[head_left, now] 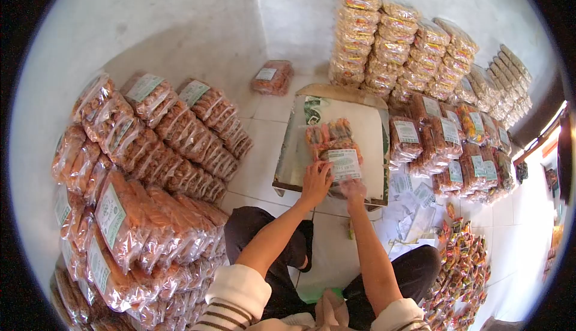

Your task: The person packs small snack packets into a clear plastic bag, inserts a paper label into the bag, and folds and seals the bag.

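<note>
A clear plastic snack packet (pixel 336 138) with orange-and-dark wrapped pieces lies on a low table (pixel 372 115). A white printed label (pixel 344 162) with green lettering sits at the packet's near end. My left hand (pixel 317 182) has its fingers bent over the packet's near left side, against the label's edge. At the near right corner, my right hand (pixel 354 192) is closed on the packet's plastic, its fingers slightly blurred. The plastic beneath both palms is partly hidden.
Labelled bags of brown snacks (pixel 156 229) are piled high on my left. Tall stacks of pale packets (pixel 384 43) line the back wall. Right of the table stand more labelled packs (pixel 447 139), loose labels (pixel 414 211) and a heap of small wrapped pieces (pixel 459 271). One packet (pixel 273 78) lies behind.
</note>
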Motion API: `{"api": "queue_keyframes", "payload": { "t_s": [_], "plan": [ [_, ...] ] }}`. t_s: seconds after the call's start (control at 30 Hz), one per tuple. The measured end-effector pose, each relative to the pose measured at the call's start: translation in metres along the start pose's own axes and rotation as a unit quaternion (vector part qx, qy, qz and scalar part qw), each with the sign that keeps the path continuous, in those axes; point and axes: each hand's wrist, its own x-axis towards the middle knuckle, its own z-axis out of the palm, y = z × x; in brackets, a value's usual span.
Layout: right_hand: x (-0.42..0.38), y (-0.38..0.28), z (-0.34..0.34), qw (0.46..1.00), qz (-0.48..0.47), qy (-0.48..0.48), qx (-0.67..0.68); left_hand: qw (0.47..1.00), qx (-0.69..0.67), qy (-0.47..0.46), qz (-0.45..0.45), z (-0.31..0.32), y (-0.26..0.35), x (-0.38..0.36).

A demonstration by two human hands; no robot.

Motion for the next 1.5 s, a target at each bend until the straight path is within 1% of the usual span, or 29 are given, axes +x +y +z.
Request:
{"api": "queue_keyframes", "payload": {
  "t_s": [0.03, 0.07, 0.1, 0.13, 0.17, 0.2, 0.23, 0.27, 0.3, 0.33, 0.37, 0.43, 0.47, 0.5, 0.57, 0.6, 0.63, 0.67, 0.7, 0.77, 0.83, 0.87, 0.93, 1.0, 1.07, 1.13, 1.23, 1.37, 1.5],
  "plan": [
    [-0.003, -0.010, -0.001, 0.988, 0.114, 0.021, 0.105, 0.999, -0.026, -0.021, -0.012, -0.001, -0.002, 0.001],
    [-0.015, -0.018, -0.001, 0.988, 0.114, 0.021, 0.104, 0.997, -0.054, -0.043, -0.023, -0.001, -0.003, 0.002],
    [-0.032, -0.016, -0.006, 0.996, 0.010, 0.053, -0.071, 0.997, -0.056, -0.041, -0.023, 0.000, -0.005, 0.005],
    [-0.046, -0.015, -0.011, 0.961, -0.096, 0.083, -0.244, 0.996, -0.061, -0.041, -0.043, 0.001, -0.008, 0.010],
    [-0.058, -0.018, -0.015, 0.960, -0.097, 0.085, -0.247, 0.995, -0.066, -0.042, -0.062, 0.003, -0.011, 0.015],
    [-0.071, -0.022, -0.019, 0.905, -0.205, 0.036, -0.370, 0.995, -0.070, -0.043, -0.061, 0.007, -0.018, 0.023],
    [-0.077, -0.024, -0.021, 0.821, -0.306, -0.014, -0.482, 0.996, -0.078, 0.009, -0.033, 0.012, -0.027, 0.034],
    [-0.076, -0.026, -0.020, 0.820, -0.304, -0.013, -0.485, 0.994, -0.086, 0.062, -0.005, 0.019, -0.034, 0.043],
    [-0.075, -0.027, -0.020, 0.806, -0.306, -0.054, -0.504, 0.994, -0.088, 0.059, -0.006, 0.024, -0.037, 0.049],
    [-0.071, -0.028, -0.018, 0.791, -0.308, -0.096, -0.521, 0.996, -0.046, 0.075, -0.017, 0.028, -0.039, 0.056],
    [-0.066, -0.029, -0.016, 0.790, -0.307, -0.096, -0.522, 0.995, -0.002, 0.092, -0.027, 0.033, -0.042, 0.062],
    [-0.051, -0.031, -0.014, 0.752, -0.367, -0.126, -0.533, 0.994, 0.001, 0.106, -0.022, 0.041, -0.048, 0.073],
    [-0.044, -0.030, -0.012, 0.751, -0.366, -0.127, -0.534, 0.993, 0.004, 0.119, -0.018, 0.046, -0.051, 0.078],
    [-0.036, -0.028, -0.010, 0.736, -0.379, -0.117, -0.549, 0.993, 0.003, 0.118, -0.018, 0.047, -0.052, 0.082],
    [-0.025, -0.023, -0.010, 0.721, -0.388, -0.109, -0.563, 0.996, 0.049, 0.055, -0.056, 0.050, -0.055, 0.088],
    [-0.022, -0.027, -0.008, 0.698, -0.382, -0.109, -0.596, 0.996, 0.049, 0.052, -0.056, 0.053, -0.060, 0.092],
    [-0.017, -0.029, -0.006, 0.673, -0.375, -0.109, -0.628, 0.998, 0.043, 0.046, -0.019, 0.054, -0.065, 0.095],
    [-0.011, -0.028, -0.005, 0.674, -0.372, -0.111, -0.628, 0.998, 0.036, 0.039, 0.017, 0.056, -0.070, 0.097],
    [-0.004, -0.027, -0.004, 0.680, -0.365, -0.123, -0.624, 0.999, 0.037, 0.035, 0.016, 0.053, -0.070, 0.096],
    [0.006, -0.025, -0.006, 0.687, -0.355, -0.138, -0.619, 0.998, 0.033, 0.017, 0.058, 0.044, -0.069, 0.093],
    [0.010, -0.038, -0.005, 0.704, -0.327, -0.196, -0.600, 0.998, 0.016, 0.013, 0.064, 0.042, -0.073, 0.091],
    [0.015, -0.040, -0.005, 0.704, -0.327, -0.198, -0.599, 0.997, -0.001, 0.013, 0.074, 0.041, -0.074, 0.091],
    [0.024, -0.042, -0.005, 0.692, -0.418, -0.200, -0.553, 0.997, 0.001, 0.008, 0.076, 0.035, -0.070, 0.091],
    [0.028, -0.044, -0.004, 0.693, -0.418, -0.204, -0.551, 0.997, 0.003, 0.003, 0.079, 0.033, -0.069, 0.091],
    [0.031, -0.044, -0.001, 0.693, -0.419, -0.205, -0.550, 0.997, -0.010, 0.001, 0.082, 0.034, -0.071, 0.092],
    [0.032, -0.041, 0.002, 0.666, -0.432, -0.165, -0.586, 0.997, -0.009, 0.000, 0.082, 0.033, -0.070, 0.091],
    [0.026, -0.042, 0.008, 0.684, -0.396, -0.144, -0.595, 0.997, -0.029, -0.003, 0.067, 0.033, -0.071, 0.091],
    [0.024, -0.047, 0.011, 0.675, -0.387, -0.136, -0.614, 0.998, -0.040, -0.038, 0.043, 0.029, -0.070, 0.093],
    [0.026, -0.049, 0.015, 0.686, -0.372, -0.135, -0.610, 0.995, -0.050, -0.014, 0.082, 0.027, -0.068, 0.095]
  ]
}}
